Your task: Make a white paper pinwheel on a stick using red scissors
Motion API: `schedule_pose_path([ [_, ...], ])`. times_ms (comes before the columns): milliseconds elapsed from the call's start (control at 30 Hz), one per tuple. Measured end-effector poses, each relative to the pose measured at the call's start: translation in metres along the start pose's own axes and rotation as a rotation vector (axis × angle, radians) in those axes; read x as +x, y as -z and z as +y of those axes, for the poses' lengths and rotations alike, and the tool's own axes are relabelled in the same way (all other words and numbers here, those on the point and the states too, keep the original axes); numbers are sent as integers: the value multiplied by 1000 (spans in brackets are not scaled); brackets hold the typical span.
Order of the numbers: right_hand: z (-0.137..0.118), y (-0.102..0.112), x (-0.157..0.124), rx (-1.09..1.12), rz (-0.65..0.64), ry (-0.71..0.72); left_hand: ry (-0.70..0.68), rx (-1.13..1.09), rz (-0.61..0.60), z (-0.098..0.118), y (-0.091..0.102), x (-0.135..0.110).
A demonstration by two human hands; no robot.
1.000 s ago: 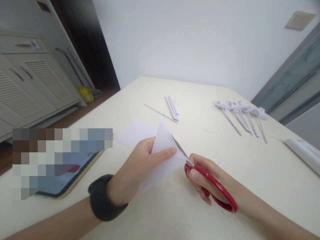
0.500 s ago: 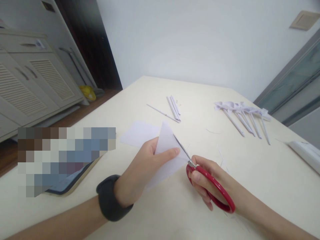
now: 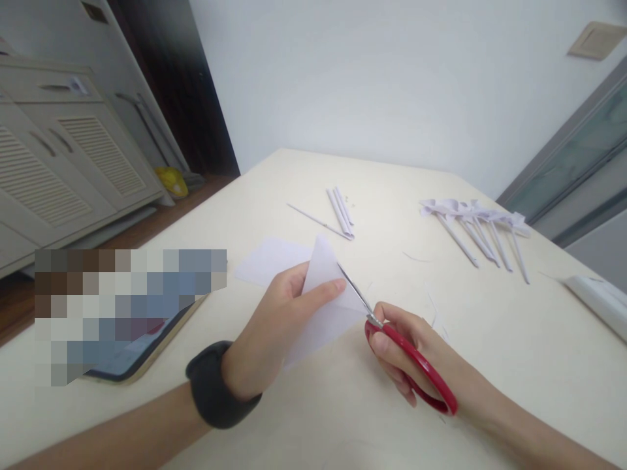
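My left hand (image 3: 279, 320), with a black band at the wrist, pinches a folded white sheet of paper (image 3: 318, 333) between thumb and fingers. The paper stands tilted, its pointed corner upward. In my right hand (image 3: 401, 346) is a pair of scissors (image 3: 416, 359) with red handles, my fingers through the loops. The blades lie along the right edge of the paper and look closed or nearly so. Beneath and behind my left hand, another white sheet (image 3: 267, 258) rests flat on the table.
Rolled paper sticks (image 3: 340, 212) lie mid-table. Several paper pinwheels (image 3: 475, 219) on sticks are at the right, near a white roll (image 3: 595, 300). Thin paper offcuts (image 3: 434, 310) lie by my right hand. A tablet-like device (image 3: 142, 365), partly blurred out, is at the left of the table (image 3: 392, 170).
Both hands, the paper and the scissors have shifted very slightly left. The scissors stay at the paper's right edge, and both grips are unchanged.
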State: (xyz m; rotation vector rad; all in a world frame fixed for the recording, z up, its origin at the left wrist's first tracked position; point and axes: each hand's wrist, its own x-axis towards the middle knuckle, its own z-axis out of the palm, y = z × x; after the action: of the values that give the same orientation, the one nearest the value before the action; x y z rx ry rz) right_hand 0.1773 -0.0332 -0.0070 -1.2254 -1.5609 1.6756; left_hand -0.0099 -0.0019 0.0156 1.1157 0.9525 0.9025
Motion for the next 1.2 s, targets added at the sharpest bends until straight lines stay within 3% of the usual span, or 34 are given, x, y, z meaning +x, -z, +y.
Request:
schedule_pose_path([
  [400, 6, -1, -1, 49, -112, 94, 61, 86, -73, 0, -3, -3],
  [1200, 12, -8, 2, -30, -85, 126, 64, 144, -62, -1, -2, -3],
])
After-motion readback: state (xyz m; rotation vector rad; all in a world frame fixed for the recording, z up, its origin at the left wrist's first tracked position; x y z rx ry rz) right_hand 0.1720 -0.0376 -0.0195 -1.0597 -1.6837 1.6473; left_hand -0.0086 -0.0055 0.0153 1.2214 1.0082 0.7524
